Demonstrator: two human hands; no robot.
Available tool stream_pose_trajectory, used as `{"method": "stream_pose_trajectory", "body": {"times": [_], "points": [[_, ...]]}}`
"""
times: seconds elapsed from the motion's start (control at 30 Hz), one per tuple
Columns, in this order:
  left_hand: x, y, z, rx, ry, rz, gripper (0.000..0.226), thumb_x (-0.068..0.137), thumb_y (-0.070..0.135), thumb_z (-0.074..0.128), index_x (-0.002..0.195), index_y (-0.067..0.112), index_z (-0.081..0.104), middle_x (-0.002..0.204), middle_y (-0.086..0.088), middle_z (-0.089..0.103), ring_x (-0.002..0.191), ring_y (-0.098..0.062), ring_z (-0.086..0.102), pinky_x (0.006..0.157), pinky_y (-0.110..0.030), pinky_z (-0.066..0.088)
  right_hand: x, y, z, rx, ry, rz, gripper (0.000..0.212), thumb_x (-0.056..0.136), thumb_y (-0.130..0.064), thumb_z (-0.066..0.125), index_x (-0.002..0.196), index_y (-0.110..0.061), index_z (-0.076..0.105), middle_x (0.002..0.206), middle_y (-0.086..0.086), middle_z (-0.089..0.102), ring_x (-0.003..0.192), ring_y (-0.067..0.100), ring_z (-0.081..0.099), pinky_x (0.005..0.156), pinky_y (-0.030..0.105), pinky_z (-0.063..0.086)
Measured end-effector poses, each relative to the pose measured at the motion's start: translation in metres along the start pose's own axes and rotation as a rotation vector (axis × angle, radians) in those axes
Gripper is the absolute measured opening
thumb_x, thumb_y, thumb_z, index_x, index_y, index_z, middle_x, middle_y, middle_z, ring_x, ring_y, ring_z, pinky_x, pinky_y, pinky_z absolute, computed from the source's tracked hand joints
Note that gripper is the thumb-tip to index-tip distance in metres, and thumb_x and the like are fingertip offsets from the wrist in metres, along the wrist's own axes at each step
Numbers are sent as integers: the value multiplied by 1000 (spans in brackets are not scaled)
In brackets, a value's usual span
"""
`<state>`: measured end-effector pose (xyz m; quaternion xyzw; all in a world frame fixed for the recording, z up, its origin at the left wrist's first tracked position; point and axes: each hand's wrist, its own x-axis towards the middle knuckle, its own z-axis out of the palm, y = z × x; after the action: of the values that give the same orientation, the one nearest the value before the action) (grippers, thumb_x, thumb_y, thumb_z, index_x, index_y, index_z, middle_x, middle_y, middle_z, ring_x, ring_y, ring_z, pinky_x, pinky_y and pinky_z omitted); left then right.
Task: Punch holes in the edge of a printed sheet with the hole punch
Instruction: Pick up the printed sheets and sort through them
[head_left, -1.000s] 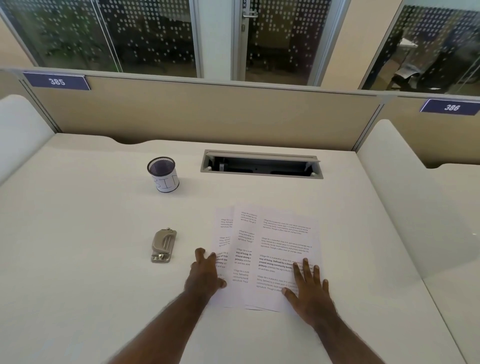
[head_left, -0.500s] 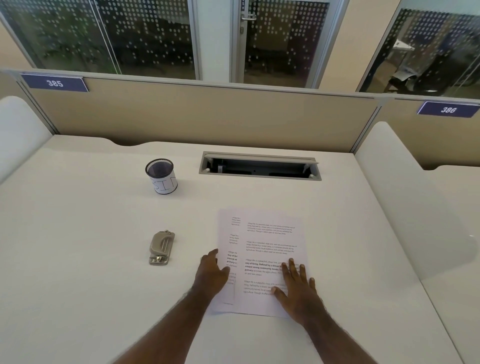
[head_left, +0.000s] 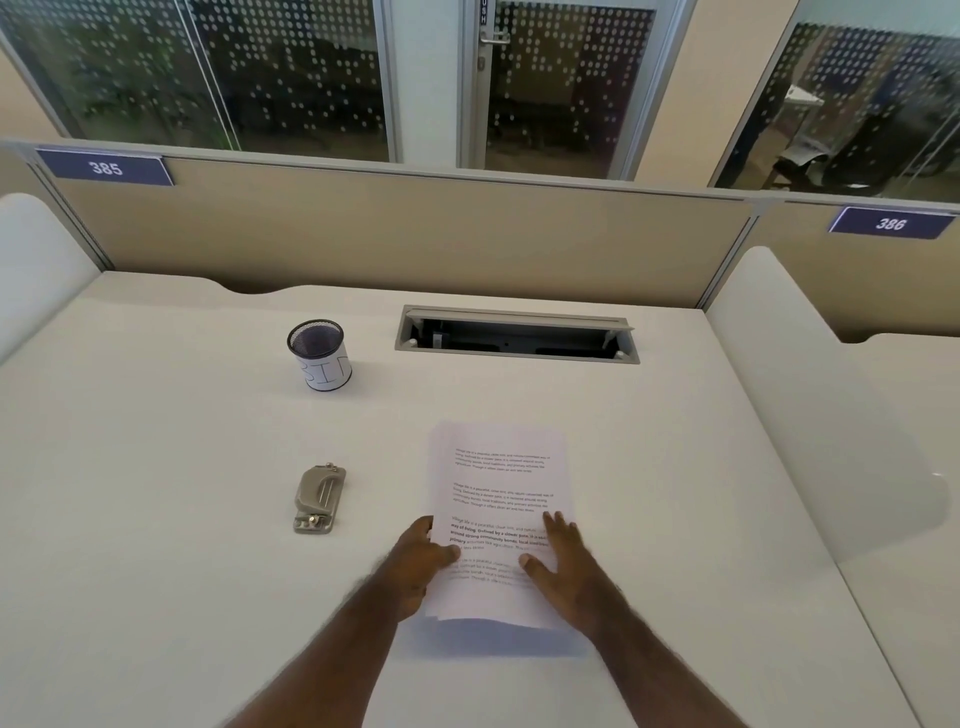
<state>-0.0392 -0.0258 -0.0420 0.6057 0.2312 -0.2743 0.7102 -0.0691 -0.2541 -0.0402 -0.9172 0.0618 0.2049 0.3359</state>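
Observation:
The printed sheets form one squared stack in the middle of the white desk, near end lifted with a shadow beneath. My left hand grips the stack's left edge, thumb on top. My right hand holds the right edge, fingers spread along it and thumb over the text. A grey metal hole punch lies flat on the desk, a hand's width left of the stack, untouched.
A black mesh pen cup with a white label stands at the back left. An open cable tray is sunk into the desk behind the sheets. Beige partitions and white side dividers enclose the desk.
The fanned-out sheets have been pushed together into one aligned stack. Both hands moved from lying flat on the paper to gripping its side edges, and the near end has risen.

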Motion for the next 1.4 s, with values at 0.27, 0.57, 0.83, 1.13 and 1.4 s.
{"method": "stream_pose_trajectory", "body": {"times": [0.27,0.57,0.83,1.13,1.4], "points": [[-1,7,-23,-61,-273,-28,46,85,-8,64,127,8,56,123,-15,70,110,-38,67,92,-53,54,4,3,-52,943,-127,300,42,91,-17,66,131,-5,59,120,15,71,110,35,68,98,51,52],[-7,40,-19,36,-320,131,52,73,11,76,123,10,61,120,-14,71,110,-36,68,94,-52,54,-4,-20,-62,910,-32,53,32,90,-7,65,122,-4,65,116,15,73,105,36,70,97,54,53],[-16,89,-9,-97,-183,457,39,74,15,82,111,14,72,111,-12,75,100,-32,72,73,-36,59,-3,-53,-80,830,90,-105,23,86,-10,72,109,-8,73,107,10,76,103,31,71,95,49,55],[-32,107,8,32,-137,573,37,69,25,84,105,19,75,105,-5,77,96,-27,73,75,-33,59,0,-61,-90,907,186,-194,29,73,-20,83,101,-16,76,104,6,78,99,27,72,89,43,57],[-33,107,11,68,-152,605,35,76,29,81,109,24,73,108,-1,76,99,-26,72,76,-30,59,0,-61,-89,905,198,-202,20,74,-23,82,94,-23,78,100,4,79,96,25,73,87,40,58]]}}
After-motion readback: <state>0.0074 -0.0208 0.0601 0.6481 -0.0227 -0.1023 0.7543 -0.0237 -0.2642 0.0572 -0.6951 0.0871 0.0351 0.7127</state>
